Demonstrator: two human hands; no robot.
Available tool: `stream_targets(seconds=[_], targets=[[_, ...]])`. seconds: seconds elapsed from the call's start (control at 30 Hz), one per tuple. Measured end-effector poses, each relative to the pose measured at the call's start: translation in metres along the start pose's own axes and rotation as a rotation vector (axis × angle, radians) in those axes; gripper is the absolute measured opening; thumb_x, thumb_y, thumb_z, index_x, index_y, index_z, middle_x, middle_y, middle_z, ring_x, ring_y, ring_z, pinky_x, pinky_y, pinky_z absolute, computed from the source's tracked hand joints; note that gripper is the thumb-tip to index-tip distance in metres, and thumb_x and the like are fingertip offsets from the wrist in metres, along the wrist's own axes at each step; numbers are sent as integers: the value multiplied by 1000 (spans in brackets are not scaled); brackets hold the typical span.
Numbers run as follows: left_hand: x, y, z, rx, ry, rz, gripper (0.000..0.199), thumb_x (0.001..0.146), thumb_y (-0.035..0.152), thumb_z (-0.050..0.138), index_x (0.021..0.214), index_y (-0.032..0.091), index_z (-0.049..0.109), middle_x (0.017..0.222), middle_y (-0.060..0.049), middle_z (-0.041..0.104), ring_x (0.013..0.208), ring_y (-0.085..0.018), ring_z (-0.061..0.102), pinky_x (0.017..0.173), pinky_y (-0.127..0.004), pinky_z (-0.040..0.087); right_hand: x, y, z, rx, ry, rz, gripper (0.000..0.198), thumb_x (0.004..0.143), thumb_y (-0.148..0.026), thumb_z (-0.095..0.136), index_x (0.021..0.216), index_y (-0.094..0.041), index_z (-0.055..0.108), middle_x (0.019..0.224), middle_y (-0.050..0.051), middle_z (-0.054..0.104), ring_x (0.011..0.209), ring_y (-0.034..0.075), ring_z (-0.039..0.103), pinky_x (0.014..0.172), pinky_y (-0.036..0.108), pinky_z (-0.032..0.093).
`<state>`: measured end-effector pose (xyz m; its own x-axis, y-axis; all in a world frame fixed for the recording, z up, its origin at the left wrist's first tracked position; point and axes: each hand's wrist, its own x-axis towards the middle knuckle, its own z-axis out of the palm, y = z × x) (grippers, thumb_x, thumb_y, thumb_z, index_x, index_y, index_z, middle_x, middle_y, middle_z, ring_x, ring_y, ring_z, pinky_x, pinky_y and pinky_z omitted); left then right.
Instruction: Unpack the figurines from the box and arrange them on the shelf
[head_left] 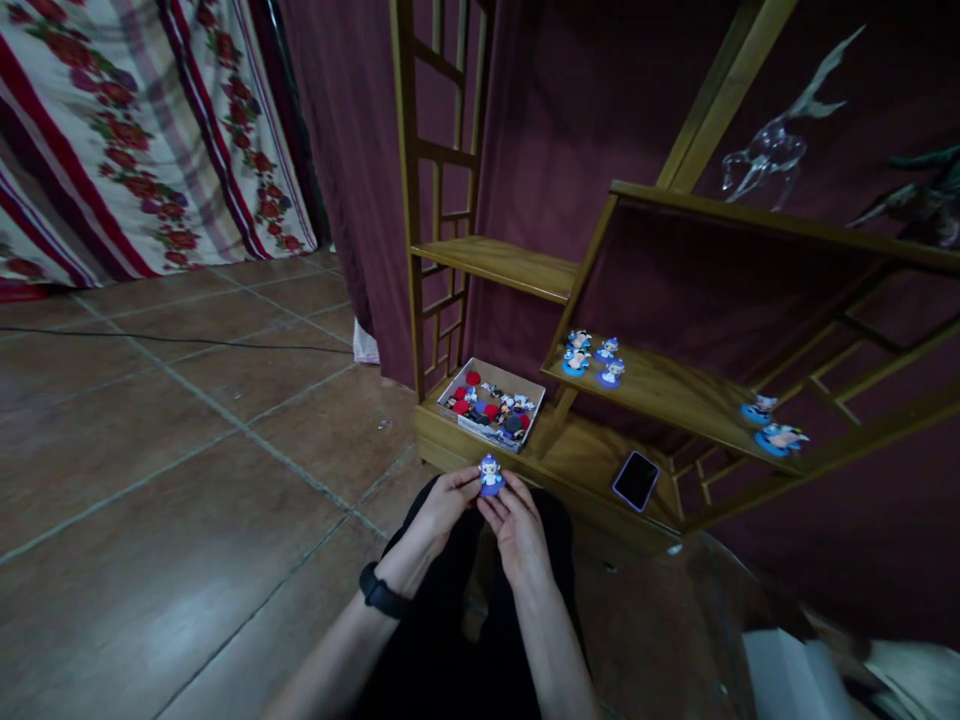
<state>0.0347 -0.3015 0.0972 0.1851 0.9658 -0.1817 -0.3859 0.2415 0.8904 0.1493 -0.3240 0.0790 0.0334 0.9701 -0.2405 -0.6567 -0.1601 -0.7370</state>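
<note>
A small white figurine (490, 474) with a purple cap and a round purple base is held upright over my knees. My left hand (448, 502), with a black band on its wrist, pinches it from the left side. From the right, the fingers of my right hand (516, 520) close on its base. Just beyond my hands stands an open cardboard box (537, 402) with many small figurines on red, blue and dark bases. On the middle shelf (675, 398), a similar purple figurine (611, 373) stands among several others at the left end.
Two blue-based figurines, one of them this pinkish figurine (781, 438), stand at the shelf's right end. A phone (636, 481) lies on the bottom shelf. A clear glass deer (769, 150) is on the upper right shelf. A black cable (180, 341) crosses the tiled floor.
</note>
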Motion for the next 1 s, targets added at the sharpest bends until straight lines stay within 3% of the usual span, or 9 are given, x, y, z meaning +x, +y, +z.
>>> stream_targets(seconds=[0.17, 0.37, 0.5, 0.7, 0.9, 1.0], targets=[[-4, 4, -1, 6, -30, 34, 29, 65, 20, 70, 94, 14, 70, 91, -9, 69, 83, -18, 61, 79, -27, 42, 3, 4, -1, 7, 3, -2, 35, 68, -28, 67, 101, -20, 59, 105, 6, 66, 98, 19, 62, 92, 41, 47], [-3, 1, -4, -11, -63, 37, 38, 65, 15, 69, 103, 15, 67, 102, -9, 67, 92, -19, 60, 89, -30, 39, 3, 9, -3, -53, 38, -26, 31, 66, -28, 68, 95, -19, 60, 98, 5, 67, 90, 19, 64, 84, 38, 50], [-1, -7, -7, 34, -60, 57, 41, 65, 16, 69, 106, 15, 65, 106, -9, 66, 95, -19, 59, 92, -32, 38, 4, 7, -6, -203, 60, -63, 30, 66, -30, 66, 94, -20, 61, 98, 4, 67, 90, 19, 63, 80, 35, 50], [-1, -6, -6, 112, -74, 98, 50, 63, 16, 72, 111, 15, 61, 112, -10, 63, 100, -20, 58, 95, -35, 37, 6, -2, -5, -394, 62, -180, 32, 66, -30, 67, 95, -19, 63, 97, 4, 68, 97, 20, 59, 91, 35, 42], [-6, -7, -2, -43, -47, 75, 53, 60, 12, 75, 111, 15, 60, 103, -9, 66, 93, -17, 61, 91, -31, 42, 6, -3, -5, -432, 49, -217, 36, 66, -35, 67, 97, -17, 64, 97, 6, 69, 92, 21, 61, 88, 35, 44], [-7, -14, -4, -173, 21, 9, 42, 61, 14, 75, 102, 12, 64, 93, -9, 68, 85, -15, 63, 87, -30, 45, 5, -5, -6, -452, 57, -226, 36, 67, -38, 66, 97, -16, 65, 96, 6, 69, 91, 21, 62, 85, 34, 47]])
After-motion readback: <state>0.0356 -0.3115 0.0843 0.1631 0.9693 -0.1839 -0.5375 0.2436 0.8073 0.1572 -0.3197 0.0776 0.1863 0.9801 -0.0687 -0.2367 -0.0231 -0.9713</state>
